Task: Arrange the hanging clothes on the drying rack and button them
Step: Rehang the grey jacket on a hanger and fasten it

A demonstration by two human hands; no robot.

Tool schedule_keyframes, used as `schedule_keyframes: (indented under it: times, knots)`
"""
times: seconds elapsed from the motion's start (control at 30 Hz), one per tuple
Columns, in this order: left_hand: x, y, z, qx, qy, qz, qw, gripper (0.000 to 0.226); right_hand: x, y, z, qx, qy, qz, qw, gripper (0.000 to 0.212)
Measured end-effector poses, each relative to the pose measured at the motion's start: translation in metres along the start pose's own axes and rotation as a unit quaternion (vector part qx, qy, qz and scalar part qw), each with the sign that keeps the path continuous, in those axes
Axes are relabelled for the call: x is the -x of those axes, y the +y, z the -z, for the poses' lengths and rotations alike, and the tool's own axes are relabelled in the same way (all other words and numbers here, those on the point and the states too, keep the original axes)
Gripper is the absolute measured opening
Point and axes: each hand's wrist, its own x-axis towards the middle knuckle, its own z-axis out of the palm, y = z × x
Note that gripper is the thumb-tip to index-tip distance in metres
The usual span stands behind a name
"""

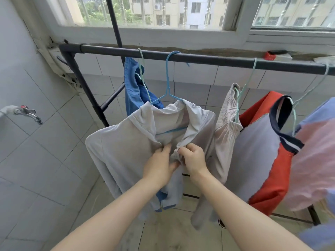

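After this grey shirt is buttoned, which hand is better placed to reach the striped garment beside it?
Probably the right. The right hand pinches the grey shirt on the side nearest the striped garment; the left hand is at the opposite edge and would have to cross over.

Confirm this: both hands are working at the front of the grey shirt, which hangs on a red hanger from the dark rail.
Not quite: the hanger is blue, not red, as the head view shows. Otherwise right: left hand and right hand work at the front of the grey shirt, hanging from the dark rail.
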Motion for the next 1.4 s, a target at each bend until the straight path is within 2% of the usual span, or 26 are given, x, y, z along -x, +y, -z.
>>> schedule_keyframes:
  times: [0.13,0.23,0.3,0.37,0.5,0.57,0.6,0.67,0.77,0.9,1.03,1.07,1.13,1.2,1.27,1.33,1.4]
  knots:
    - [-0.002,0.001,0.005,0.03,0.005,-0.012,0.999,0.017,0.008,0.004,0.002,0.034,-0.035,0.018,0.999,0.035]
    - [0.0,-0.003,0.008,0.037,0.003,0.002,0.999,0.017,0.013,0.013,0.004,0.027,-0.029,0.013,0.999,0.018]
    - [0.0,-0.006,0.013,0.062,0.012,0.0,0.998,0.018,0.016,0.021,0.006,0.038,-0.031,0.011,0.999,0.016]
    - [-0.001,-0.009,0.017,0.1,0.015,-0.009,0.995,0.017,0.021,0.032,0.008,0.093,-0.042,0.02,0.995,0.019]
    - [0.006,-0.012,0.023,0.241,-0.026,0.009,0.97,0.022,0.032,0.055,0.002,0.26,-0.166,-0.021,0.951,0.018]
    - [0.01,-0.015,0.021,0.274,-0.039,0.013,0.961,0.022,0.033,0.061,-0.006,0.302,-0.174,-0.03,0.937,0.007]
    - [0.014,-0.017,0.019,0.278,-0.035,0.012,0.96,0.019,0.033,0.061,-0.01,0.315,-0.164,-0.029,0.934,0.009]
    - [0.02,-0.027,0.014,0.247,-0.004,0.016,0.969,0.016,0.03,0.059,-0.017,0.315,-0.143,-0.036,0.938,0.016]
    - [0.03,-0.048,0.003,0.1,0.047,0.056,0.992,0.017,0.028,0.055,-0.022,0.297,-0.133,-0.073,0.943,0.017]
    - [0.032,-0.065,-0.01,-0.03,0.016,0.116,0.993,0.022,0.022,0.049,-0.023,0.289,-0.103,-0.087,0.948,0.018]
    - [0.024,-0.068,-0.029,-0.022,-0.058,0.151,0.987,0.029,0.026,0.053,-0.022,0.287,-0.07,-0.095,0.951,0.034]
    - [0.023,-0.069,-0.035,-0.007,-0.071,0.157,0.985,0.028,0.027,0.056,-0.022,0.285,-0.057,-0.089,0.953,0.029]
    - [0.022,-0.069,-0.044,0.022,-0.087,0.16,0.983,0.027,0.031,0.057,-0.022,0.256,-0.015,-0.08,0.963,0.005]
    - [0.023,-0.069,-0.051,0.052,-0.087,0.16,0.982,0.029,0.032,0.056,-0.02,0.231,0.06,-0.065,0.969,0.031]
    - [0.028,-0.071,-0.056,0.072,-0.079,0.159,0.982,0.035,0.033,0.057,-0.016,0.218,0.104,-0.025,0.97,0.059]
    - [0.033,-0.074,-0.06,0.076,-0.071,0.149,0.983,0.036,0.036,0.061,-0.014,0.232,0.084,0.024,0.969,0.088]
    - [0.036,-0.077,-0.062,0.079,-0.076,0.15,0.983,0.04,0.039,0.061,-0.015,0.265,0.06,0.078,0.959,0.094]
